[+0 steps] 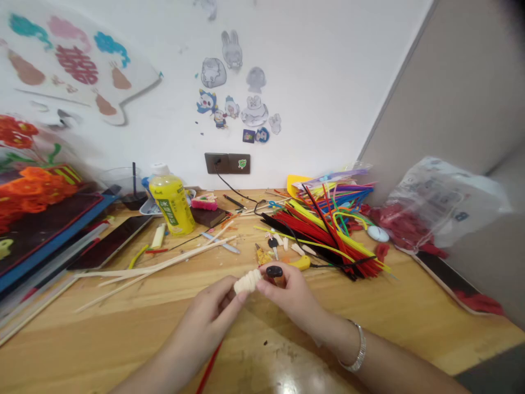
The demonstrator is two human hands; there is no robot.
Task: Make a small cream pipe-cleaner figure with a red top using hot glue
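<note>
1 cream ribbed coil (248, 282): L hand (219, 307) fingers clamped on it; R hand (296, 293) fingers clamped on black-tipped brown handle (274, 271). I'd guess shaping; next: steady hold.

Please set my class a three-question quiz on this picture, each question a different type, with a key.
1. True or false: the bracelet is worn on the same arm as the left hand.
2. What does the left hand grip?
a) a key
b) a pale ridged piece
c) a cable
3. Fill in: as pictured, the yellow bottle stands to the ____ of the bundle of coloured stems.

Key: 1 false; 2 b; 3 left.
</note>
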